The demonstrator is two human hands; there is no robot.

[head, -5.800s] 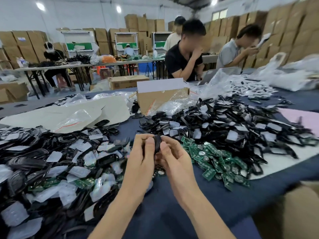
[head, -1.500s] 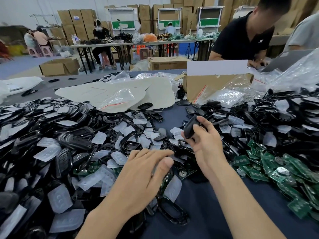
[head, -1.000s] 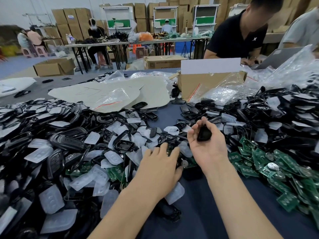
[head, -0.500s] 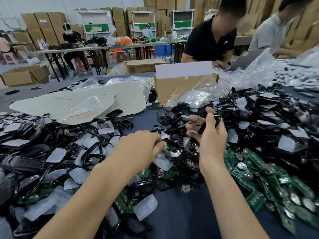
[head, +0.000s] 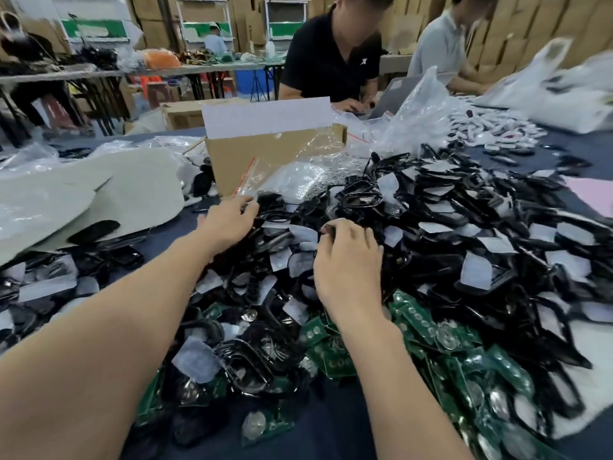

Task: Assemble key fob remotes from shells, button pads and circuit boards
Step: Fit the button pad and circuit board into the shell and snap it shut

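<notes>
Head view: a dark blue cloth-covered table (head: 335, 429) carries a wide heap of black plastic key fob shells (head: 444, 207), mixed with translucent white rubber button pads (head: 477, 270). Green circuit boards (head: 428, 330) are fanned along the heap's lower edge.

The left hand (head: 229, 222) reaches to centre frame. Its fingers (head: 247, 207) are slightly bent, tips at the heap's upper left edge, just below a clear plastic zip bag (head: 298, 174) and a brown cardboard box (head: 265, 154). Blur hides whether they pinch anything.

The right hand (head: 348, 260) sits knuckles-up over the middle of the heap, fingers (head: 351, 234) curled down. What they hold, if anything, is hidden.

Shells lie straight ahead of and under both hands, their long axes pointing every way. The boards lie just beside the right wrist, so that hand looks nearer for a board and the left for an edge shell.
</notes>
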